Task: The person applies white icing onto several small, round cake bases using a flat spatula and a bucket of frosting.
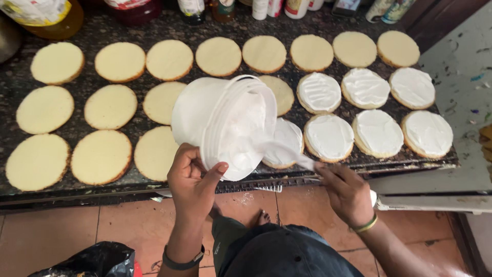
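Dark speckled counter [92,31] carries rows of round cake layers [110,106], six at the right already iced. The left hand [192,182] grips the tilted white bucket [220,120] by its rim, over the middle of the counter; the right hand [347,192] is closed round a spatula [287,152] reaching into the cream. Scraping is best done with the bucket held steady and tipped over the half-hidden layer (its icing cannot be judged). Bottles along the back are cut off.

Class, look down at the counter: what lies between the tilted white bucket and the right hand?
In the head view, a cream-coated spatula blade runs from the bucket to the right hand.
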